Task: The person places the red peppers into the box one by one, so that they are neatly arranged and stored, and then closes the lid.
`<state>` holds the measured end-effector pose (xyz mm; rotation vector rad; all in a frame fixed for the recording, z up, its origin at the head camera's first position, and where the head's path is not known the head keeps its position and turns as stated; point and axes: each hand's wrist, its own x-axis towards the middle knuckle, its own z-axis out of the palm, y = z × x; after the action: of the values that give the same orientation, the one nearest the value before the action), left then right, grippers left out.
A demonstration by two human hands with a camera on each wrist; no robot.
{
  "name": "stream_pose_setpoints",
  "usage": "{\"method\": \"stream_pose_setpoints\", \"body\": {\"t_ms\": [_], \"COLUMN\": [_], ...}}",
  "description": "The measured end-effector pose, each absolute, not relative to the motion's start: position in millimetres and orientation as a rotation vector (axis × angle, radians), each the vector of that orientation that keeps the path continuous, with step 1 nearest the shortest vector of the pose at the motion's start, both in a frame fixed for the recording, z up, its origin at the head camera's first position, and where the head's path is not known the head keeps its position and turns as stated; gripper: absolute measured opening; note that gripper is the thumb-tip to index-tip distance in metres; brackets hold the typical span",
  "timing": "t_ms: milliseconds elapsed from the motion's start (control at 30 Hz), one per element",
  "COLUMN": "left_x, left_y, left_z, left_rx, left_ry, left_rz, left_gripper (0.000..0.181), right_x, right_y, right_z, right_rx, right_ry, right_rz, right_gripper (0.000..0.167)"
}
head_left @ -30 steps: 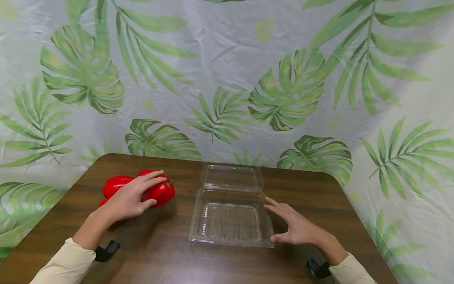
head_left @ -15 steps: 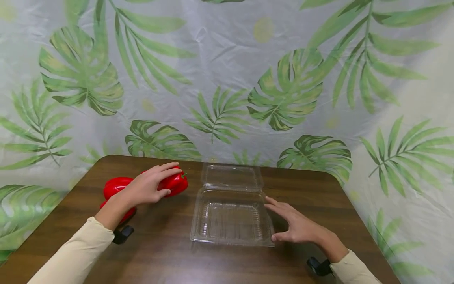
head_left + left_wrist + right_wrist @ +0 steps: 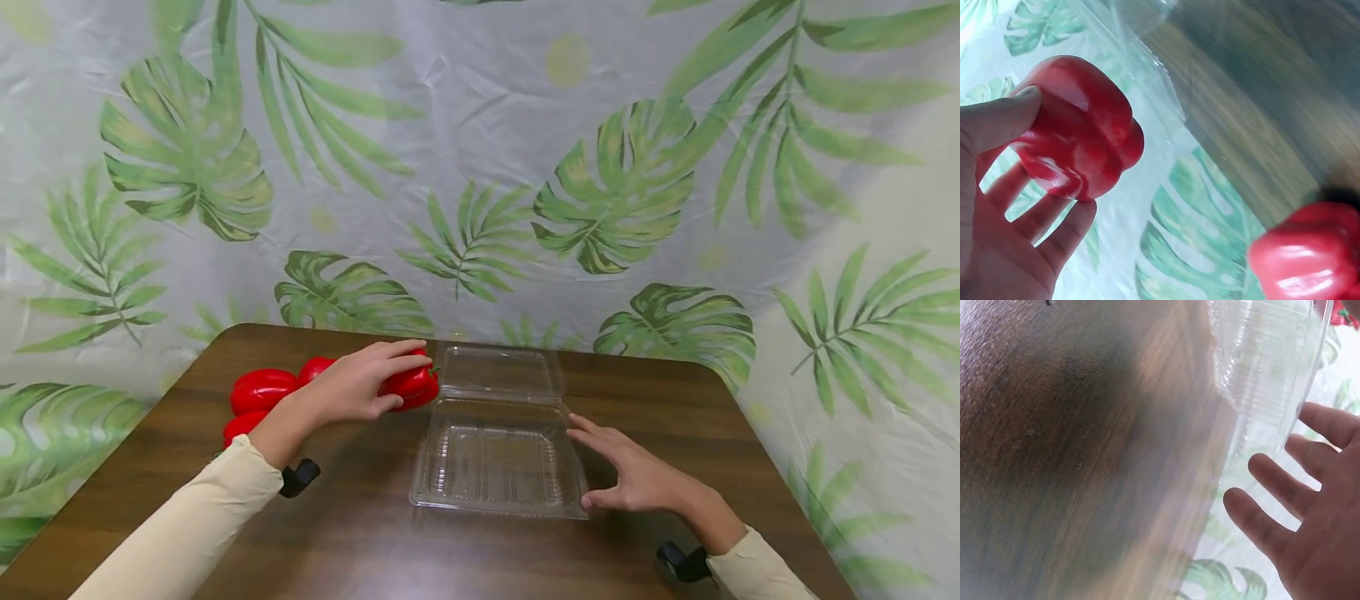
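Observation:
A red bell pepper (image 3: 414, 385) is gripped by my left hand (image 3: 351, 388), just left of the clear plastic clamshell container's (image 3: 501, 508) hinge side. In the left wrist view, my thumb presses one side of the pepper (image 3: 1082, 125), with the fingers under the other; it is off the table. The container lies with its lid (image 3: 495, 367) folded back. Beside its right rim rests my right hand (image 3: 637, 473), fingers spread and fairly straight. From the right wrist, fingertips of that hand (image 3: 1329, 494) touch or nearly touch the rim.
More red peppers lie at the left of the brown wooden table (image 3: 360, 533), one (image 3: 264, 390) behind and another (image 3: 243, 427) partly hidden by my left forearm. A leaf-patterned sheet (image 3: 480, 167) hangs behind the table's far edge.
My left hand has carried its pepper rightward from the other peppers to beside the container, uncovering more of the pile. The right hand has stayed at the container's right rim.

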<state>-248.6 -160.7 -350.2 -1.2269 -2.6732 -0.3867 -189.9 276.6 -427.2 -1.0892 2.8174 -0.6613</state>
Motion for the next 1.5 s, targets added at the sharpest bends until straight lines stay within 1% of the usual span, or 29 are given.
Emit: {"method": "stream_pose_setpoints", "body": {"t_ms": [267, 500, 733, 933, 1500], "left_x": [-253, -257, -257, -256, -251], "left_y": [-134, -115, -93, -73, -50], "left_z": [-348, -350, -356, -361, -374], "left_rx": [-1.318, -1.321, -1.380, -1.426, -1.492], "left_ry": [-2.651, -2.677, -2.699, -2.700, -2.705], "left_rz": [-0.315, -0.339, -0.271, -0.226, -0.194], "left_gripper": [0.061, 0.059, 0.058, 0.057, 0.057], "right_x": [-189, -189, -190, -188, -189], "right_y": [276, 277, 276, 278, 277], "right_z": [-429, -429, -429, -427, -430], "right_rx": [-1.089, -1.098, -1.119, -1.077, -1.047], "right_ry": [2.830, 2.841, 2.846, 2.834, 2.797], "right_rz": [-0.658, -0.669, -0.661, -0.669, -0.702], "right_gripper": [0.086, 0.087, 0.088, 0.087, 0.089]}}
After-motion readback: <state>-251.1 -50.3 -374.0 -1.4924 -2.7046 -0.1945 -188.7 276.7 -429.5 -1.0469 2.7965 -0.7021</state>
